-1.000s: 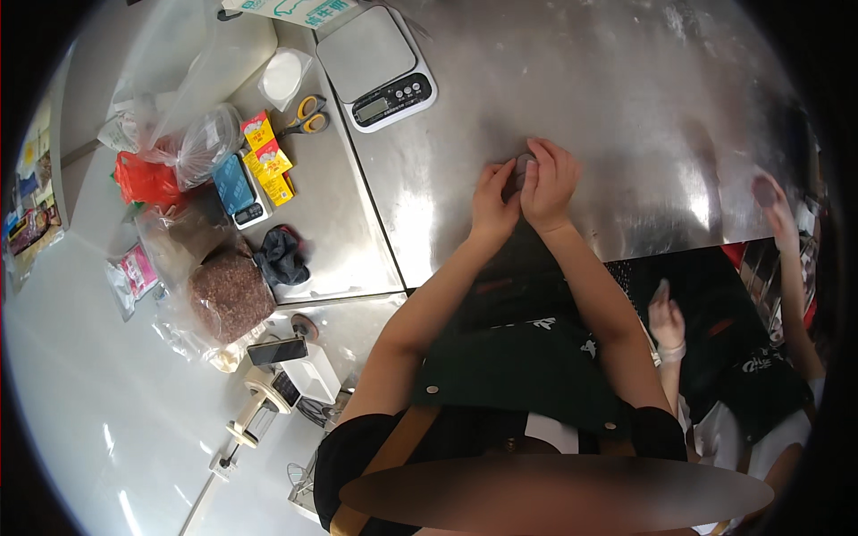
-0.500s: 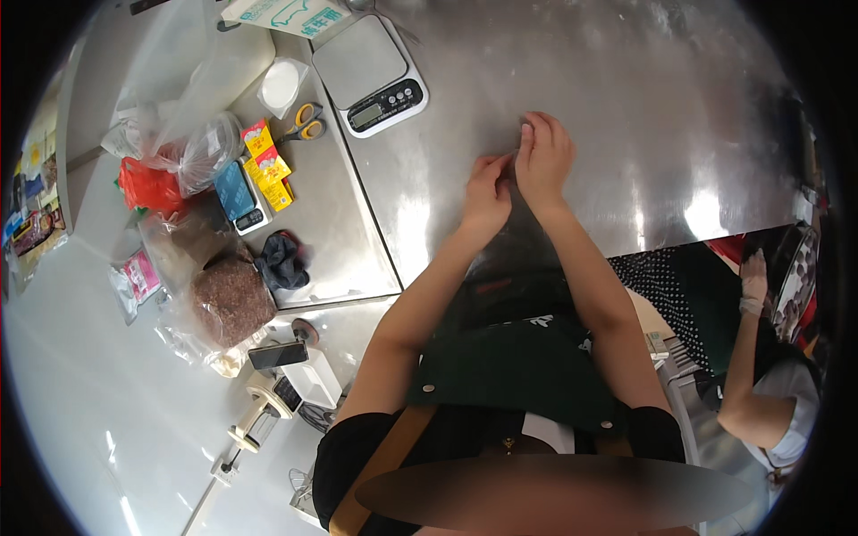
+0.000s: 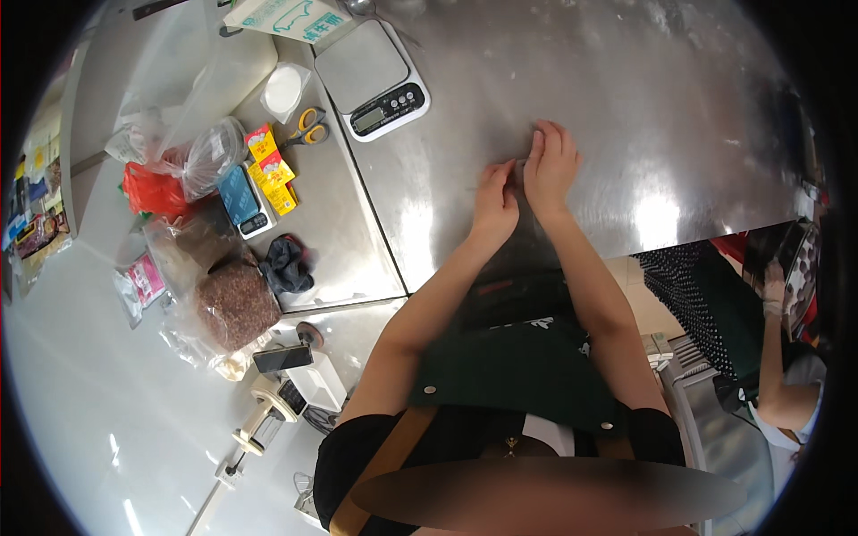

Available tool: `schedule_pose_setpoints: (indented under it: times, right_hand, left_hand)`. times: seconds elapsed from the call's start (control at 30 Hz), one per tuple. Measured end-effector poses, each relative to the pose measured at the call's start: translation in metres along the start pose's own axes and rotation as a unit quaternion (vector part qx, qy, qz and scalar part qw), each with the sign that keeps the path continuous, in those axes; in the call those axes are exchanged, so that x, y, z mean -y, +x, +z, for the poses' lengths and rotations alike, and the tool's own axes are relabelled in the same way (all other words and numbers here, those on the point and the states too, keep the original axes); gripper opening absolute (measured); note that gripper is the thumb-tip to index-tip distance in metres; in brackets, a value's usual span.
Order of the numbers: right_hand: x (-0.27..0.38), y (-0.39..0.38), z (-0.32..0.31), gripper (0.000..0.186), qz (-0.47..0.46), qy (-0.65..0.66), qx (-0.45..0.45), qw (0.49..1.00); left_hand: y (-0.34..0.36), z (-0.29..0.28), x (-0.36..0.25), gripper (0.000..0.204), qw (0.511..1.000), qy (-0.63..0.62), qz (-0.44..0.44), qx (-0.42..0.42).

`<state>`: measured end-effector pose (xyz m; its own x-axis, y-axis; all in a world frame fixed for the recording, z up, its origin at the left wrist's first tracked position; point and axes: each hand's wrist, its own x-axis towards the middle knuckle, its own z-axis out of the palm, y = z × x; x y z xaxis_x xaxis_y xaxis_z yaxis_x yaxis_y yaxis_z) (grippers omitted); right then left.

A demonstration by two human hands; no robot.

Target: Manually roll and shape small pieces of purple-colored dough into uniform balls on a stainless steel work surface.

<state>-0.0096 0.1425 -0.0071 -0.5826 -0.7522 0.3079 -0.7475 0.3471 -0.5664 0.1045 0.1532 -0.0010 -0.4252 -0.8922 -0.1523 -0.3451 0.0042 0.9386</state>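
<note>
My left hand (image 3: 495, 201) is on the steel worktop (image 3: 581, 62), its fingers bent with the thumb tip raised. Beside it on the right, my right hand (image 3: 550, 165) curves its fingers downward. The fingertips of the two come close around a small spot where I cannot make out what they hold. A digital scale (image 3: 372, 79) stands to the upper left of my hands. Further left lie yellow-handled scissors (image 3: 311, 129), yellow packets (image 3: 273, 174) and a second small scale with a blue top (image 3: 239, 196).
On the left are a bag of brown granules (image 3: 237, 304), a red bag (image 3: 154, 188), a dark cloth (image 3: 284, 263), a phone (image 3: 281, 357) and a white tray (image 3: 317, 380). A co-worker's gloved hand (image 3: 773, 290) and arm show at the right, near the counter's edge.
My hands rose slightly, then came back down a little; the dark round thing seen between them earlier is now hidden. The co-worker has moved farther right.
</note>
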Motion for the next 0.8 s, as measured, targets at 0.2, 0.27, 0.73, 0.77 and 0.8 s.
schedule_pose_setpoints:
  times: [0.2,0.27,0.73,0.77,0.8]
  right_hand:
    - [-0.004,-0.006,0.001,0.021,-0.020,-0.019,0.000,1.000]
    - [-0.016,-0.006,0.002,0.021,-0.024,-0.018,-0.041,0.999]
    - [-0.034,-0.004,-0.037,0.019,0.006,0.056,-0.060,0.997]
    - [-0.036,0.006,-0.037,0.018,-0.035,0.048,-0.077,0.995]
    - [-0.044,0.015,-0.035,0.018,-0.033,0.043,-0.083,0.995]
  left_hand:
    - [-0.027,0.015,-0.020,0.052,1.000,0.003,0.014,-0.027]
    - [-0.027,0.018,-0.017,0.056,0.994,-0.087,-0.015,-0.066]
    - [-0.039,0.041,-0.034,0.063,0.990,-0.129,0.003,0.050]
    - [-0.028,0.045,-0.030,0.063,0.989,-0.138,0.002,0.054]
    - [-0.011,0.051,-0.027,0.064,0.987,-0.149,0.006,0.064]
